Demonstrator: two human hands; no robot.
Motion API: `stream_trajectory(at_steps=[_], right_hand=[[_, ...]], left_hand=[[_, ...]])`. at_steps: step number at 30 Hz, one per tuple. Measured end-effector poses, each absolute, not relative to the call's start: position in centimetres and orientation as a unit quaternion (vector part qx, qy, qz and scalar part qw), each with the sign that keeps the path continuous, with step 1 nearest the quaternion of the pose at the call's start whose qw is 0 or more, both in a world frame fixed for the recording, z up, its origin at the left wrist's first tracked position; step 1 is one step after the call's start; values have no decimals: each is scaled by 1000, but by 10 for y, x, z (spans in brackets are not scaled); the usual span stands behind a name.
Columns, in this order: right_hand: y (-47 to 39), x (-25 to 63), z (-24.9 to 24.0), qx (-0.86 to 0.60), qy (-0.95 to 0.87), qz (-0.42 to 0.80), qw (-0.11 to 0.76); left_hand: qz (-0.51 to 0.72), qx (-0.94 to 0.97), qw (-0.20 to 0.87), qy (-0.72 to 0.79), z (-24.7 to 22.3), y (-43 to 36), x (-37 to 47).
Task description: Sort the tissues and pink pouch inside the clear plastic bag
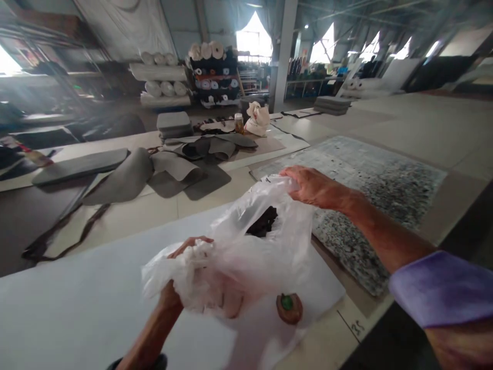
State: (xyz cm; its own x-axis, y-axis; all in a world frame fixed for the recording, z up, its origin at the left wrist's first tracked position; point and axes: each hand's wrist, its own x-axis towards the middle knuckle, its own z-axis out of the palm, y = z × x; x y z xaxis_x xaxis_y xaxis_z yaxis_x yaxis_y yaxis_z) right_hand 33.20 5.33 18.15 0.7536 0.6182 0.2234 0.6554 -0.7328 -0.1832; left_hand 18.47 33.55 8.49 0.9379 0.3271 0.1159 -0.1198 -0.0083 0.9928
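A thin, translucent white plastic bag (265, 262) is stretched between my two hands above a white sheet (77, 303). With fingers closed, my right hand (310, 189) grips the upper edge of the bag and holds it up. My left hand (175, 280) is closed around bunched plastic at the left side, its fingers partly covered by the film. Through the bag's opening a dark, crumpled piece (264, 222) shows; its kind is unclear. A small brown rounded object with a green centre (289, 308) lies on the sheet, just below the bag.
A speckled grey foam-like slab (370, 205) lies to the right. Beyond the sheet are grey cut pieces (173, 172), a stack of grey pads (174, 126), a small jar (239, 123) and a tied cloth sack (257, 119). Fabric rolls (165, 88) stand behind.
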Motion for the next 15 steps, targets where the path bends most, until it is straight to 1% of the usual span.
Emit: stream_trajectory(at_steps=[3,4,6,8,10,12,13,14,15], right_hand=[[27,347,181,-917,-380,-98,68],[20,352,180,-918,-376,-110,60],[12,359,179,-925,-352,-119,74],[9,360,180,-931,-325,-93,134],[5,354,181,-919,-307,-26,245],[-6,344,175,-877,-305,43,368],[-14,338,168,-860,-298,60,410],[-23,332,157,-853,-290,59,431],[-32,327,142,-864,-269,40,423]], left_hand=[[185,612,761,111,84,355,188],[187,605,766,110,83,360,189],[187,605,768,93,80,366,193],[185,600,774,76,76,369,197],[190,590,782,69,70,371,200],[205,581,785,70,64,373,203],[211,576,787,70,62,373,204],[211,571,790,71,61,373,205],[206,569,793,72,60,371,207]])
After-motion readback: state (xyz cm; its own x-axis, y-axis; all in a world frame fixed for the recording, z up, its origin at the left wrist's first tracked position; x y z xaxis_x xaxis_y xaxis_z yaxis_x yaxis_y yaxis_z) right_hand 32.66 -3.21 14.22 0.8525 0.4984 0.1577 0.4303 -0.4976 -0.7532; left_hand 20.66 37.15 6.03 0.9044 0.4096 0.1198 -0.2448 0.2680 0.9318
